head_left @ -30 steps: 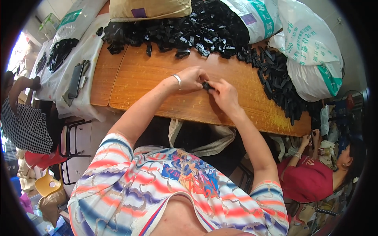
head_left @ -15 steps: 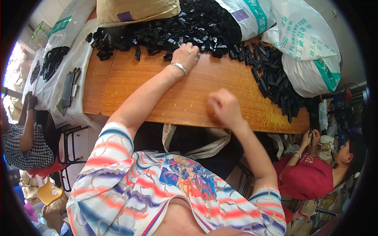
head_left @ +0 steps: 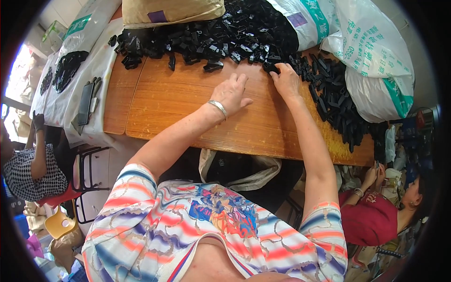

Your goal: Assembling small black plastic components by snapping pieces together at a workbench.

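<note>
Head view: left hand (head_left: pixel 231 93) flat on wooden tabletop (head_left: pixel 188 103), fingers spread, grasping nothing. Right hand (head_left: pixel 285 80) at edge of black plastic parts pile (head_left: pixel 221 37), fingertips on one piece; grip apparently partial, unclear. White sacks (head_left: pixel 376 61) beside pile.

Wooden tabletop (head_left: pixel 188 113) fills the middle, bright daylight glares in at far left, yellow stool (head_left: pixel 58 224) sits lower left.

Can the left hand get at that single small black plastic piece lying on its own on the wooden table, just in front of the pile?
Probably yes. The left hand rests flat and empty on the wooden table, and only bare wood lies between it and the lone black plastic piece.
</note>
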Demonstrator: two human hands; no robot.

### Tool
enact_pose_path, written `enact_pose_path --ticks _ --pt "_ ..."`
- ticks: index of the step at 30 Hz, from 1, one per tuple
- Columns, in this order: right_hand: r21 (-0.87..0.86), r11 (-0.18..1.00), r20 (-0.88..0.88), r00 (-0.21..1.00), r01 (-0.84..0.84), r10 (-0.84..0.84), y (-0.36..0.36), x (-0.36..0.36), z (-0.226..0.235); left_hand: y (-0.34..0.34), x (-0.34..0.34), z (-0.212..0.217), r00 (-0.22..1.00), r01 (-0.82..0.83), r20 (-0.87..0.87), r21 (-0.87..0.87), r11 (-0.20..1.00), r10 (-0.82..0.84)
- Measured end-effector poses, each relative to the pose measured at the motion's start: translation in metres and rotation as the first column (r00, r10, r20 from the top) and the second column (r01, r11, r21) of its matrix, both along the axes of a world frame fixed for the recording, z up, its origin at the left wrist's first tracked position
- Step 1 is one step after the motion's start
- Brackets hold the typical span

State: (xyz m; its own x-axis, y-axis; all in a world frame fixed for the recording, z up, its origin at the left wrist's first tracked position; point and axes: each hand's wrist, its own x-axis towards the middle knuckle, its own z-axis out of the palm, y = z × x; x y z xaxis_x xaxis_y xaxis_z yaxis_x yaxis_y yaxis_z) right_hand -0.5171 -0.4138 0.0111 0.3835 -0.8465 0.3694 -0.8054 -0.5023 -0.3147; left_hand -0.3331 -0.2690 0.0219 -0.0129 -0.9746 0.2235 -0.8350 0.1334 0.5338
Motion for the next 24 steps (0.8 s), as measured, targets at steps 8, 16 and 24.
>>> enact_pose_path --ticks 8,16,24 --pt "0.125 0.988 0.245 0.968 -0.087 0.055 0.069 -0.019 0.003 0.0 0.001 -0.002 0.996 0.081 0.028 0.028 0.996 -0.082" --pt "0.154 0.957 0.346 0.921 -0.245 0.18 0.125 0.0 0.013 -0.001 0.016 -0.006 0.976 0.172 0.14 -0.017 0.985 -0.168" --pt "0.118 0.965 0.24 0.95 -0.233 0.2 0.135 0.017 0.007 0.009 0.02 -0.012 0.985 0.171 0.036 -0.013 0.985 -0.171"
